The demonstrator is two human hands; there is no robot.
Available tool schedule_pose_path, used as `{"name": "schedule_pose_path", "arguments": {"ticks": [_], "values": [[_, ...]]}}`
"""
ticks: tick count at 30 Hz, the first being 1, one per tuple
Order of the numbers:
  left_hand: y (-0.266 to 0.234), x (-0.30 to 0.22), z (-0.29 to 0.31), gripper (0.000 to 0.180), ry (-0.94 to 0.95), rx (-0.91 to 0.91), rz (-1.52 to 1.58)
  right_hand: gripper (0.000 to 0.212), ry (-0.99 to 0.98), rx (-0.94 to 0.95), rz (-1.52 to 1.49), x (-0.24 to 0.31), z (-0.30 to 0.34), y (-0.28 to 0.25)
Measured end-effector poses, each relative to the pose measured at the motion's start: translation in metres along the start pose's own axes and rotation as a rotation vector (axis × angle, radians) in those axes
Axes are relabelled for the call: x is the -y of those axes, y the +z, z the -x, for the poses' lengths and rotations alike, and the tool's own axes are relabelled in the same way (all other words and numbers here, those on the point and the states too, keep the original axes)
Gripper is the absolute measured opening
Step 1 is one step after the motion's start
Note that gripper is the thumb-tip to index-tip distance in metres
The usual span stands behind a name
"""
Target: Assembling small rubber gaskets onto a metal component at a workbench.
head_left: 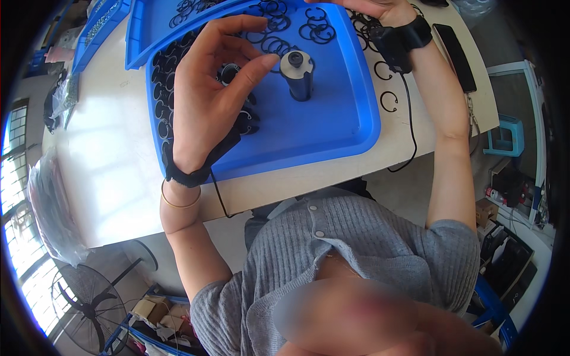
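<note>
My left hand (208,89) hovers over the left part of a blue tray (371,118). Its thumb and index finger are apart, with nothing seen between them. Just right of the thumb stands a dark cylinder with a pale top and a black knob (300,80). Black snap rings (317,29) lie in loose groups at the tray's far side. Dark parts (161,95) line its left side, some hidden behind my left hand. My right hand (380,9) is at the top edge, above the tray's far right; its fingers are mostly cut off, so any grip is hidden.
More snap rings (389,101) lie on the table (107,178), right of the tray. A black phone (456,56) rests near the right edge. Another blue tray (135,41) adjoins at far left. Cables trail from both wristbands. A fan (89,308) stands lower left, a stool (507,136) at right.
</note>
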State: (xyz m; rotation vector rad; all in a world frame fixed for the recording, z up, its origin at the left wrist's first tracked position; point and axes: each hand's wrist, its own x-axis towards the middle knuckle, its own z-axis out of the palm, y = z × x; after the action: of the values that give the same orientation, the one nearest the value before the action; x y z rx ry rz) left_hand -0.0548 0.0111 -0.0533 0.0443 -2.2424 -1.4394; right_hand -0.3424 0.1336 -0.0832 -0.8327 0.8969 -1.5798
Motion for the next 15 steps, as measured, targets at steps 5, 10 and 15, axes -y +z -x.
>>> {"name": "schedule_pose_path", "arguments": {"ticks": [5,10,15], "values": [[0.001,0.001,-0.001,0.038,-0.015,-0.006,0.015,0.015,0.017,-0.055,0.312,-0.006,-0.001,-0.004],[-0.003,-0.001,-0.001,0.039,-0.009,0.023,-0.026,0.019,0.018,-0.069,0.41,0.003,0.005,0.016],[-0.003,-0.001,0.0,0.04,-0.048,0.039,-0.035,0.02,-0.026,-0.017,0.526,0.011,0.014,0.035]]}}
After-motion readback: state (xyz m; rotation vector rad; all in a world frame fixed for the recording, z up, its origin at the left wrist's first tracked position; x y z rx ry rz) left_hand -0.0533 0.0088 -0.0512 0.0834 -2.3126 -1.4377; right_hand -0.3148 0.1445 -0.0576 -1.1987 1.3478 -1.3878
